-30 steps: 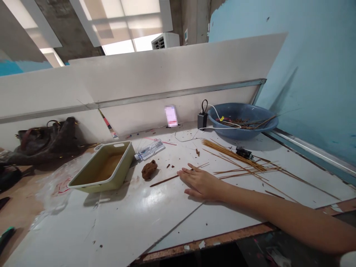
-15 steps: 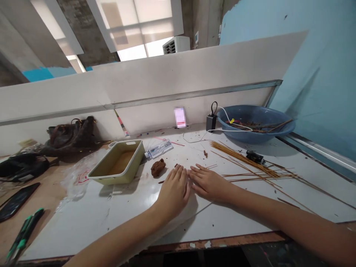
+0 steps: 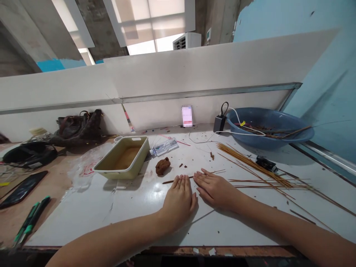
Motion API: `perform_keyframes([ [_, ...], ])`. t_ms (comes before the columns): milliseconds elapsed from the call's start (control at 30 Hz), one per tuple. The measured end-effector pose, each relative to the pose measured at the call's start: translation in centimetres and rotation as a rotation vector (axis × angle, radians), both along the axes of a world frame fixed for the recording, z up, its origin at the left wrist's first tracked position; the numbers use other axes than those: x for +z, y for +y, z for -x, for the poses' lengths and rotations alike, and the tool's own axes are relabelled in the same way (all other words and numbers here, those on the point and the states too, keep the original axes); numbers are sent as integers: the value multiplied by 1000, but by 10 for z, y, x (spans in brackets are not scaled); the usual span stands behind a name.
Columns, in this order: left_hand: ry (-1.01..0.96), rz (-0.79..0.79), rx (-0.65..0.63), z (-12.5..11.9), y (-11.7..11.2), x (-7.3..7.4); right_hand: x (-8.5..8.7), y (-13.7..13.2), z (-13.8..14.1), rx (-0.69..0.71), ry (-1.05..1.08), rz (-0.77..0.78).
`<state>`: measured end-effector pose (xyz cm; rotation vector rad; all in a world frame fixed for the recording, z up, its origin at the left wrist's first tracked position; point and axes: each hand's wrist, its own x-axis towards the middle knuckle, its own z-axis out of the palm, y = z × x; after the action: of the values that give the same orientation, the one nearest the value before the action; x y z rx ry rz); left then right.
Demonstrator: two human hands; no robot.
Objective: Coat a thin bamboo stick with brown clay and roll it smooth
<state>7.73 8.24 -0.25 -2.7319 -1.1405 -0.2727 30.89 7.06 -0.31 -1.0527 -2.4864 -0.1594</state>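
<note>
A brown lump (image 3: 162, 166) sat on the worktop (image 3: 83, 213) behind a dark stick (image 3: 168, 181), which lay there under the left hand (image 3: 178, 202), grip flat and closed up, then the right hand (image 3: 217, 188), grip flat, slightly spread, left of thin yellowish sticks (image 3: 251, 162).

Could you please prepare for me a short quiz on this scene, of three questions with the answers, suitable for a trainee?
1. True or false: the left hand lies palm down, its fingers over a thin brown stick.
2. Which of these is nearest to the blue basin?
A) the handbag
B) the small dark box
C) the clear plastic bag
3. Complete: as the camera sees it, the brown lump lies to the ____ of the yellow-green tray.

Key: 1 true; 2 B; 3 right.
</note>
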Motion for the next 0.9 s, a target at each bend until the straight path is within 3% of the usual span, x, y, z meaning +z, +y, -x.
perform_keyframes([
  [167, 10, -3, 28, 2, 7, -1, -4, 4, -1, -65, -4, 37],
  [367, 9, -52, -8, 5, -8, -7, -2, -5, -1, -47, 35, -4],
  [900, 70, -64, 68, 3, -9, 0, -9, -10, -1, -135, -22, 29],
])
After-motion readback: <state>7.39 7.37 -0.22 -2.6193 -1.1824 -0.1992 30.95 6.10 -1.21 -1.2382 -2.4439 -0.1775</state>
